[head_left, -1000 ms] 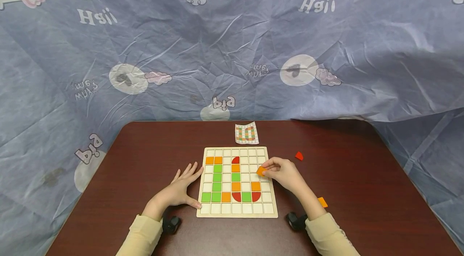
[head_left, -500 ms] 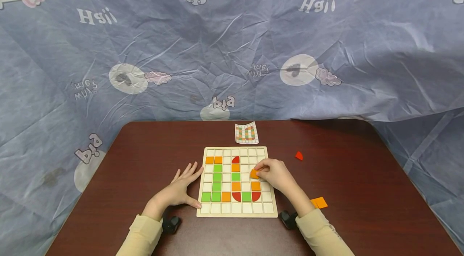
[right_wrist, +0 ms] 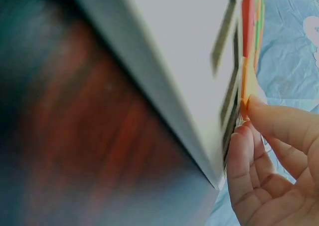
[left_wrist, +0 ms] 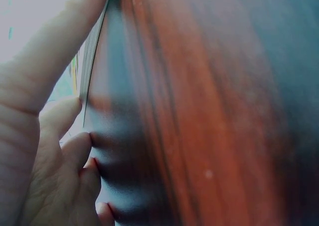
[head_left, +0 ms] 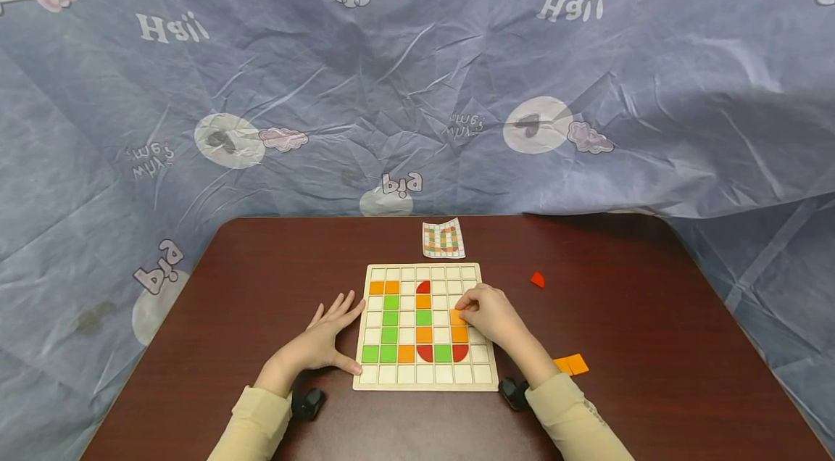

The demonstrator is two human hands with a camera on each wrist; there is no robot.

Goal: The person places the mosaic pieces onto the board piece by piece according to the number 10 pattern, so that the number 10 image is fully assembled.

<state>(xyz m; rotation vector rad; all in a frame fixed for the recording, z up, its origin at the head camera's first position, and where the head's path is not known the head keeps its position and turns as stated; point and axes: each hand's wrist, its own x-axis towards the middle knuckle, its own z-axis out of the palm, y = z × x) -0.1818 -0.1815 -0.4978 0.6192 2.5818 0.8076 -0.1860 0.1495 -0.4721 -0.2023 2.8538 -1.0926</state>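
Note:
A wooden grid board point(head_left: 426, 375) lies flat on the table, with green and orange square tiles and red quarter-circle tiles set in its cells. My right hand point(head_left: 493, 314) is over the board's right side, its thumb and fingers pinching an orange square tile point(head_left: 458, 317). That tile sits just above another orange tile point(head_left: 459, 335) in the same column. In the right wrist view, the thumb point(right_wrist: 279, 123) touches the orange piece near the board's surface. My left hand point(head_left: 318, 342) rests at the board's left edge, fingers spread, thumb touching the lower left rim.
Behind the board lies a small printed pattern card point(head_left: 443, 239). A loose red quarter-circle tile point(head_left: 538, 280) is to the right. Loose orange tiles point(head_left: 574, 364) lie beside the right forearm. A blue patterned cloth point(head_left: 365, 84) hangs behind the table point(head_left: 639, 316).
My right hand has moved left with the orange tile, from the board's right edge to the cell above the other orange tile. The left hand has stayed put.

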